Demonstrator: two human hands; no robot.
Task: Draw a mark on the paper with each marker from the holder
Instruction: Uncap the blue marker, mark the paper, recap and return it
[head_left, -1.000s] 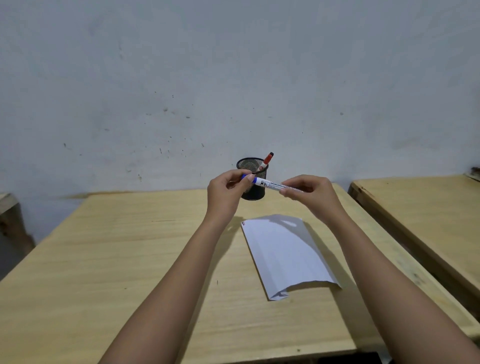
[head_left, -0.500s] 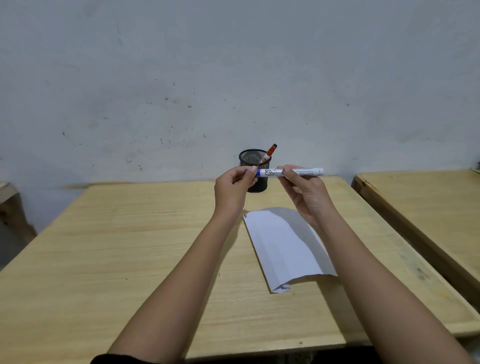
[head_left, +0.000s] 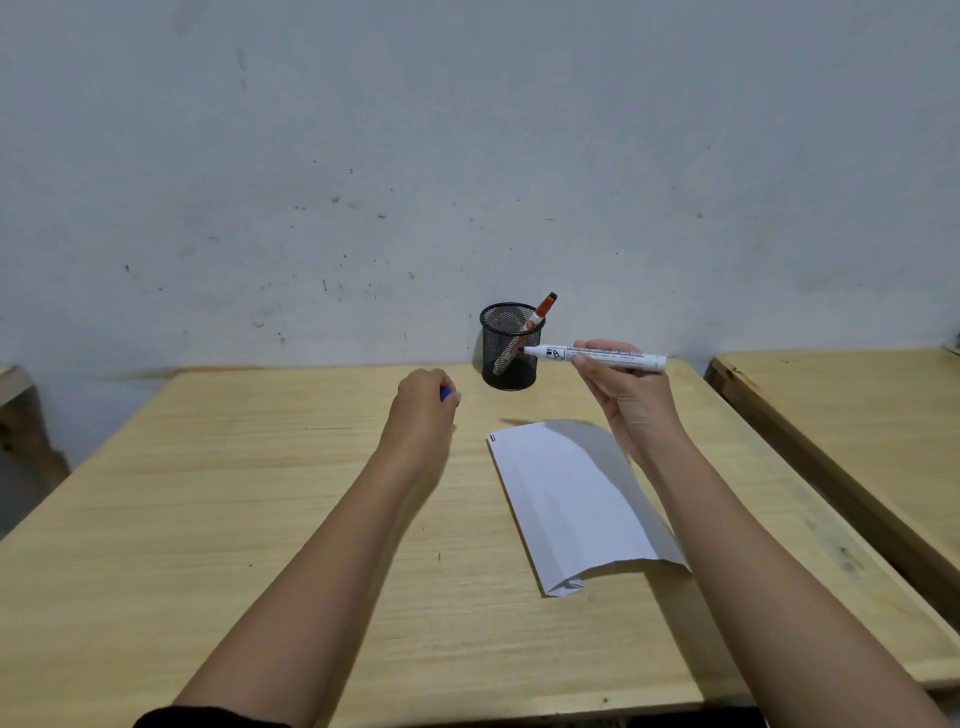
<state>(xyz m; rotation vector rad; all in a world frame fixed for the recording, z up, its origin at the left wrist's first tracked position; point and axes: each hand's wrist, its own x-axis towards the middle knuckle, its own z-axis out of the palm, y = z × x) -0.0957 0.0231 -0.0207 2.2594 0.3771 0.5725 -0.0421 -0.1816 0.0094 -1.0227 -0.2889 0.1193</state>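
Light wooden table (head_left: 260, 519) pushed against pale wall. Black mesh holder (head_left: 509, 348) stands upright near far edge, red marker (head_left: 540, 312) leaning inside. White paper (head_left: 576, 499) lies right of centre, well apart from holder, near corner folded under, small coloured marks at far left corner. Second wooden table (head_left: 857, 405) just beside, right.

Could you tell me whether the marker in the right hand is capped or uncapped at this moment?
Uncapped: the marker in the right hand shows a bare dark tip, and the left hand holds the blue cap.
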